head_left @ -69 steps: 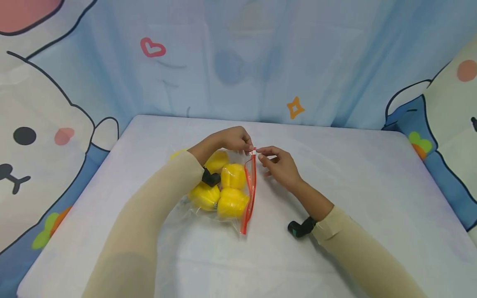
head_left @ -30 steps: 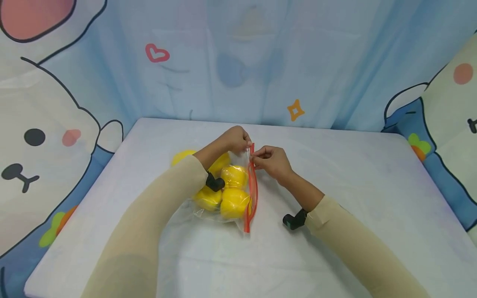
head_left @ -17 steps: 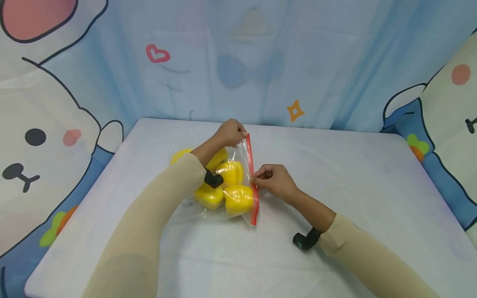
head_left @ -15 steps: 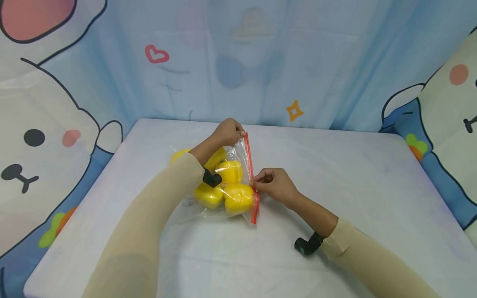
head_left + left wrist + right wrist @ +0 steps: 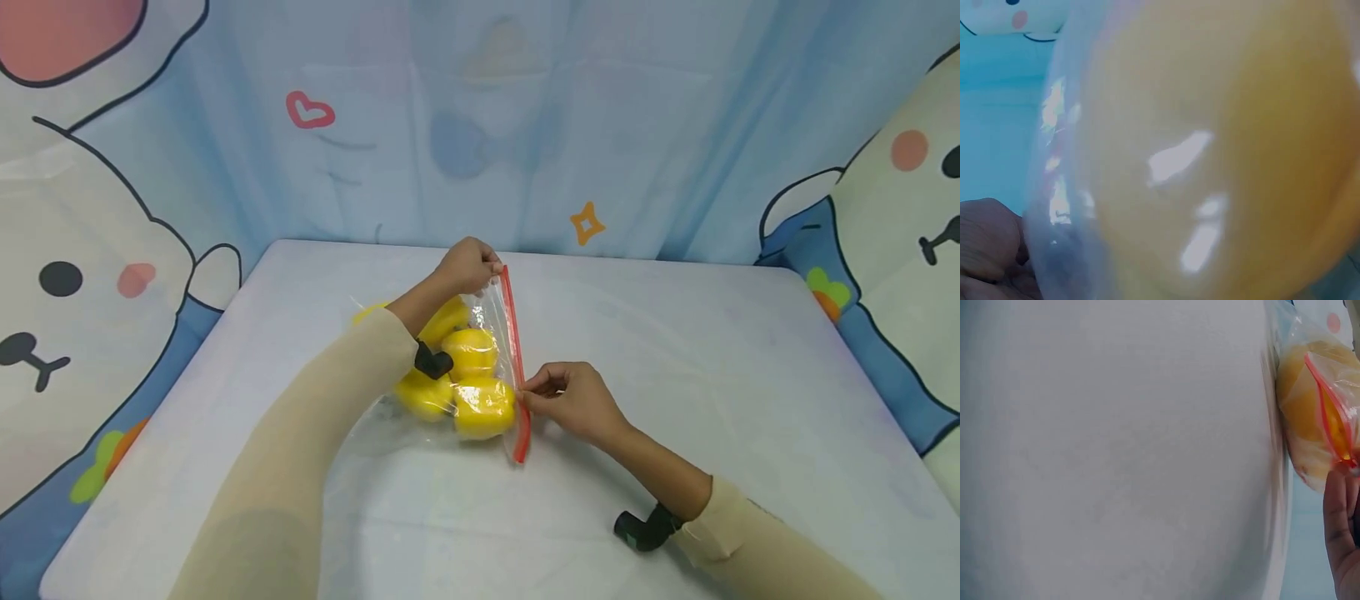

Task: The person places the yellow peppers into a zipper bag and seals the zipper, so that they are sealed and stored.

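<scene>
A clear zip bag (image 5: 491, 310) lies mid-table, with several yellow, rounded, lobed things (image 5: 483, 410) inside that resemble bell peppers. Along its right side runs a red zip strip (image 5: 513, 321). My left hand (image 5: 467, 265) pinches the far end of that strip. Thumb and fingers of my right hand (image 5: 583, 402) pinch the strip nearer its front end. In the right wrist view two red zip edges (image 5: 1323, 415) gape apart, meeting at the right fingertips. A yellow thing (image 5: 1210, 94) behind plastic fills most of the left wrist view. The slider is hidden or too small to make out.
The table (image 5: 720, 375) has a white cover. A blue cartoon-print curtain (image 5: 510, 150) hangs behind it and at both sides. Black wrist cameras (image 5: 647, 529) sit at both cuffs; the left one hangs over the bag.
My right hand has taken hold of the zip strip at its far end and moved along it towards me. The strip's far part has drawn together and straightened. My left hand has shifted slightly away.
</scene>
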Action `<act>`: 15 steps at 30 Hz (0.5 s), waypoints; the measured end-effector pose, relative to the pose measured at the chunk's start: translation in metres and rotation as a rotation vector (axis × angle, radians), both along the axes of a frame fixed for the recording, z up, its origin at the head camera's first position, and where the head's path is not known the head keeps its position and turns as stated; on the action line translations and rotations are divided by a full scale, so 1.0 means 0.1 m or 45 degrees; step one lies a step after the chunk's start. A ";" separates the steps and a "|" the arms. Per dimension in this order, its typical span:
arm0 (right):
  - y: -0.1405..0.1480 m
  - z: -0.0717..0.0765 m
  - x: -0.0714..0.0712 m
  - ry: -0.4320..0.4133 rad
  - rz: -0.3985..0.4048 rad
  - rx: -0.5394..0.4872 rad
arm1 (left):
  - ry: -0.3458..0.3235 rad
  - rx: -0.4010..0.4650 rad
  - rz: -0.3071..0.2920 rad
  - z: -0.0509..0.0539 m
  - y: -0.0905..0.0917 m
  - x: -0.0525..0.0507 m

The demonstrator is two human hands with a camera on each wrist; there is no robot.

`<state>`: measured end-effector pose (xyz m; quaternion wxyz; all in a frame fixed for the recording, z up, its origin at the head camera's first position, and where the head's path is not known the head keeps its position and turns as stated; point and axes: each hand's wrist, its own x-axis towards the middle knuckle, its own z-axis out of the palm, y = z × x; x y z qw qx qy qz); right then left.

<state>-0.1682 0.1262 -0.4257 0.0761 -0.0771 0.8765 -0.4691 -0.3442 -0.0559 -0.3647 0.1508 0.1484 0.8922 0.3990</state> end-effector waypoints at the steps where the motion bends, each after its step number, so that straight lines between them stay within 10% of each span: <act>1: 0.00 0.00 0.01 0.024 -0.003 0.031 | 0.000 0.001 -0.004 0.00 0.00 0.01; 15: 0.04 -0.03 0.05 -0.048 -0.025 -0.057 | 0.045 0.011 -0.008 -0.02 0.00 0.03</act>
